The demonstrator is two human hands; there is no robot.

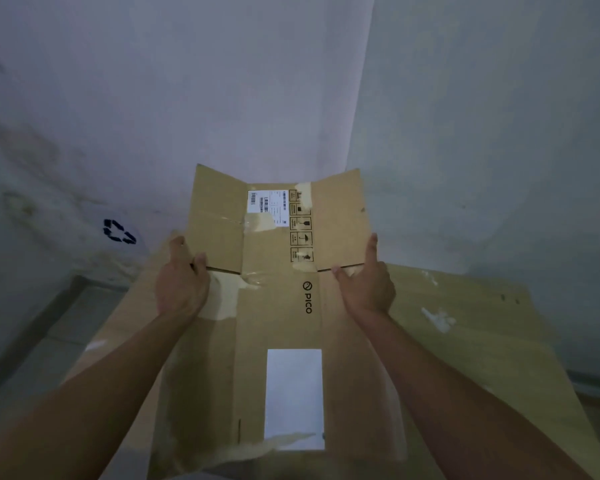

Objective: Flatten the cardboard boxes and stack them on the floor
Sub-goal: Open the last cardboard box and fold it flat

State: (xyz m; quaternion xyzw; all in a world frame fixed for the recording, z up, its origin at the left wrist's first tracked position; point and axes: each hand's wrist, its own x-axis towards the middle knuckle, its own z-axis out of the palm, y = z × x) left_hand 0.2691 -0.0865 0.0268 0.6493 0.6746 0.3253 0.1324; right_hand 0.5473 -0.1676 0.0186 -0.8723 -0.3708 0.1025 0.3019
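Note:
A flattened brown cardboard box (pixel 278 313) printed with "PICO" and bearing white labels lies in front of me, its far flaps tilted up toward the wall corner. My left hand (pixel 182 282) grips the box's left edge where the flap begins, thumb on top. My right hand (pixel 366 282) holds the right edge, index finger stretched along the flap, thumb in the flap slit. Beneath it lies a larger flattened cardboard sheet (pixel 465 327), spreading out to the right and left.
Two grey walls meet in a corner (pixel 357 140) just behind the box. A dark recycling symbol (pixel 118 231) shows on cardboard or wall at the left. Grey tiled floor (pixel 66 327) is visible at the lower left.

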